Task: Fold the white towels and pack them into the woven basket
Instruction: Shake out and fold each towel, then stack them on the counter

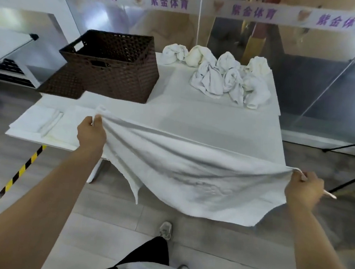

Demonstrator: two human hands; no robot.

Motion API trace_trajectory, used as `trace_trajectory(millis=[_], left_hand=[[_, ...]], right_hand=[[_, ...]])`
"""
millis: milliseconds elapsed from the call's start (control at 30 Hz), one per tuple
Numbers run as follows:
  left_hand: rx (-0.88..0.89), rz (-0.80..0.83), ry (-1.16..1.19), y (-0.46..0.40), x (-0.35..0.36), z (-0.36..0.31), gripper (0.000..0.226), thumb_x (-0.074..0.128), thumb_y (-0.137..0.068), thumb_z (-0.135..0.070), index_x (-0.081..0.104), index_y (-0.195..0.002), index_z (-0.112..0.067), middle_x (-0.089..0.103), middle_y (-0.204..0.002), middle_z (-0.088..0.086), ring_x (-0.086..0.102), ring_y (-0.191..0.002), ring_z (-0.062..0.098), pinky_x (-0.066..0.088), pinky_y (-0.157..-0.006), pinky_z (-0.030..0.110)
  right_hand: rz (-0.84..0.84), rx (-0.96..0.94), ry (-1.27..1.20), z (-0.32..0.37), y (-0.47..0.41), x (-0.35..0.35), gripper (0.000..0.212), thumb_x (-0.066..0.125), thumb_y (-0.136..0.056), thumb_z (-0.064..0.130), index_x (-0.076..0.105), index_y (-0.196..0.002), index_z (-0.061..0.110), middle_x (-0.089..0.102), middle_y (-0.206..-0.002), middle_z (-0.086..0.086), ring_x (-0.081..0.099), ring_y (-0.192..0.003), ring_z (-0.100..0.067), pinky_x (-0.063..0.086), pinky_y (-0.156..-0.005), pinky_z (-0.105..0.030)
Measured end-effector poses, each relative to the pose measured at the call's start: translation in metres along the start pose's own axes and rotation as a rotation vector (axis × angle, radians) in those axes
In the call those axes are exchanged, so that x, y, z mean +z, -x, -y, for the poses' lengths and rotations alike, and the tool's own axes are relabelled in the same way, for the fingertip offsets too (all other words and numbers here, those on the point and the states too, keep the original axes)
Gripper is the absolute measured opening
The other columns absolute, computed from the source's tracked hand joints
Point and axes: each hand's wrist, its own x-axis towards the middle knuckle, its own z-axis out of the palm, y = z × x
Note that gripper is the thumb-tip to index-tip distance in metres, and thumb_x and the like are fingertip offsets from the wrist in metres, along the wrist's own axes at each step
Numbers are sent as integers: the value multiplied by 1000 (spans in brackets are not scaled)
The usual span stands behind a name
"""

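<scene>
The white terry towel (190,174) is held spread in the air over the near edge of the bench (206,119), its top hem taut and its lower edge sagging in soft folds toward the floor. The left hand (91,133) pinches one top corner in a closed grip; the right hand (304,187) pinches the opposite corner likewise. The woven basket (111,65), dark brown, rectangular, with cut-out handles, stands at the far left of the bench. Crumpled towels (221,77) lie bunched at the far right. Flat folded towels (37,120) lie at the near left.
</scene>
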Motion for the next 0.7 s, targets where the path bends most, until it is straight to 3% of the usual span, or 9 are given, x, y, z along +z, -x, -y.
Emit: trace_trajectory(millis=[67, 133, 200, 300, 433, 600, 700], left_hand=[[-73, -62, -61, -7, 1, 12, 44, 48, -99, -48, 60, -84, -10, 60, -93, 18, 56, -94, 39, 44, -101, 45], [-78, -107, -56, -13, 3, 18, 42, 51, -99, -49, 69, -100, -11, 62, -109, 20, 56, -108, 42, 45, -101, 44], [-64, -100, 1, -23, 7, 21, 39, 53, -100, -46, 70, -103, -11, 67, -98, 16, 62, -100, 38, 51, -93, 43], [-133, -121, 50, -44, 25, 21, 33, 53, -100, -44, 69, -95, -16, 65, -84, 7, 61, -87, 32, 54, -88, 43], [-235, -92, 262, -86, 68, 21, 27, 52, -99, -42, 60, -80, -24, 73, -76, 3, 66, -64, 27, 62, -75, 50], [-228, -59, 298, -158, 130, 24, 22, 49, -94, -45, 56, -85, -26, 75, -75, 1, 73, -66, 27, 60, -80, 55], [-226, -26, 295, -185, 163, 15, 21, 49, -99, -40, 55, -91, -21, 72, -75, 1, 73, -69, 22, 59, -86, 52]], right_hand=[[13, -27, 72, 16, -4, 3, 32, 40, -93, 28, 67, -92, 10, 55, -99, -23, 54, -96, -43, 39, -101, -65], [1, -23, 65, 32, -10, 5, 40, 37, -92, 30, 70, -97, 7, 59, -107, -26, 54, -99, -42, 40, -103, -56], [11, -24, 24, 43, -17, 13, 42, 42, -95, 26, 72, -110, 1, 59, -116, -31, 57, -98, -44, 46, -95, -47], [1, -71, 7, 60, -29, 33, 39, 43, -95, 26, 71, -108, 2, 60, -114, -30, 60, -91, -43, 49, -87, -43], [18, -103, 95, 89, -54, 69, 29, 46, -100, 13, 66, -112, -4, 52, -122, -33, 56, -97, -47, 45, -93, -46], [28, -125, 191, 121, -98, 119, 39, 43, -96, 27, 62, -109, -4, 51, -120, -35, 54, -93, -46, 44, -87, -46], [62, -100, 237, 129, -124, 145, 24, 50, -101, 14, 63, -111, -3, 50, -123, -34, 52, -105, -44, 42, -91, -44]])
